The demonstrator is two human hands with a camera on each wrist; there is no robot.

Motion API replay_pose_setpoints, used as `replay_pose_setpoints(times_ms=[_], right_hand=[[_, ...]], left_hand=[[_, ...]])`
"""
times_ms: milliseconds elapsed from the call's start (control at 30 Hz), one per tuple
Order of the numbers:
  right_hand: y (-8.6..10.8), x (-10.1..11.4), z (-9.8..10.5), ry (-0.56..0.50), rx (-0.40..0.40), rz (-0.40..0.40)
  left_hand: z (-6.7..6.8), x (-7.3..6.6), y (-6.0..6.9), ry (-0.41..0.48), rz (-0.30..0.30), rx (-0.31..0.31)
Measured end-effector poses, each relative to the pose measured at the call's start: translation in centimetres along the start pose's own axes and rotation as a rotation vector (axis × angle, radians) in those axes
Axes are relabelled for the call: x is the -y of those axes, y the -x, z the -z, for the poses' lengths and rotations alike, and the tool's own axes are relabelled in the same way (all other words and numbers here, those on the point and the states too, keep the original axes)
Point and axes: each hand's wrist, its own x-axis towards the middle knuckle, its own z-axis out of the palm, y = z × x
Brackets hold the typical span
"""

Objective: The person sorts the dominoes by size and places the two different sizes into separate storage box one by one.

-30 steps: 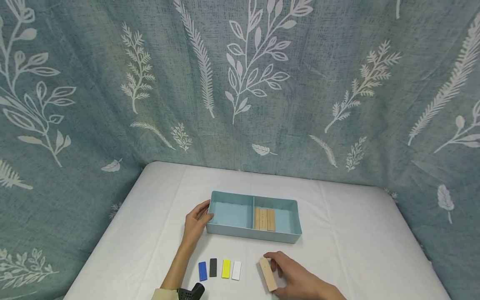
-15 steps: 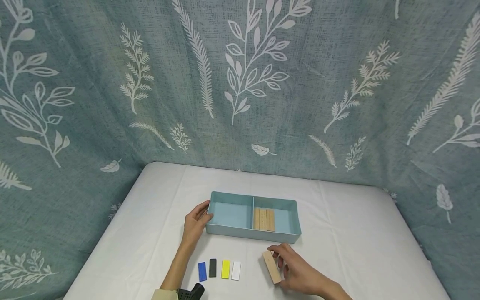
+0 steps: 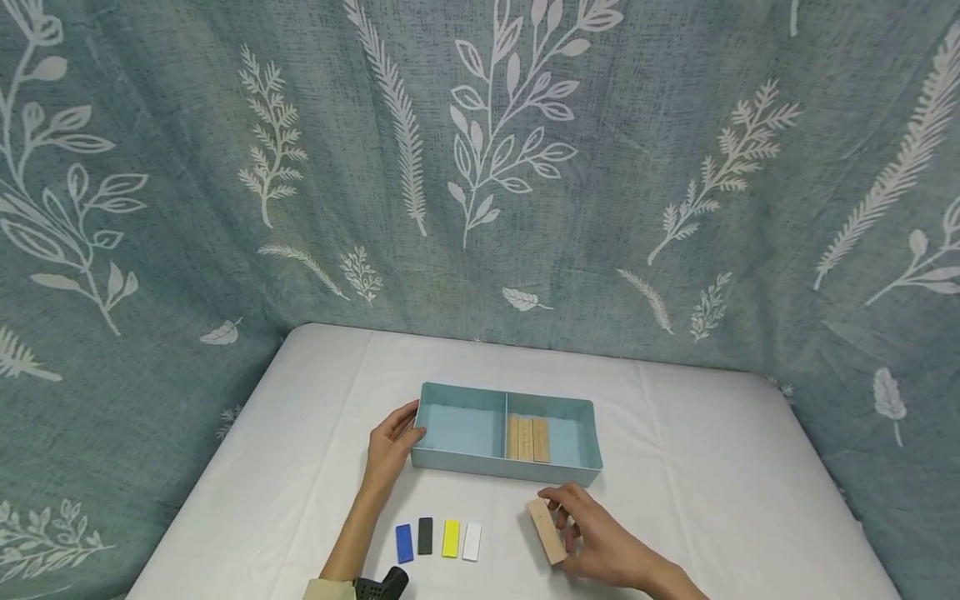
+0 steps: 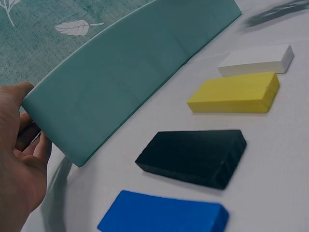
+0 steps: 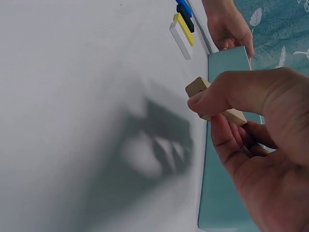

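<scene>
Wooden block [image 3: 547, 532] pinched in right hand [image 3: 606, 543]; left hand [image 3: 392, 446] grips box [image 3: 495, 466].

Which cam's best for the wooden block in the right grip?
Head: it shows the wooden block with its long face uncovered, end to end. The right wrist view is closer, but the right grip covers its middle, leaving mainly the ends visible. The left wrist view doesn't show it.

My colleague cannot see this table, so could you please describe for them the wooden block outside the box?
On the white table is a blue-green box. On the near side of its right half, the right hand holds the wooden block. Three similar blocks lie inside; only this one is outside, held.
</scene>
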Motion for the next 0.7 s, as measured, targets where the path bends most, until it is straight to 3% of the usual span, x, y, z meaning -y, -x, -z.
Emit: replay_pose_setpoints(times_ms=[333, 700], right_hand=[[-0.2, 0.5, 1.2, -0.011, -0.077, 0.038], [-1.0, 0.7, 4.4, 0.068, -0.175, 0.034]], left_hand=[[0.0, 0.0, 0.1, 0.008, 0.005, 0.002], [0.0, 0.2, 0.0, 0.038, 0.013, 0.002]])
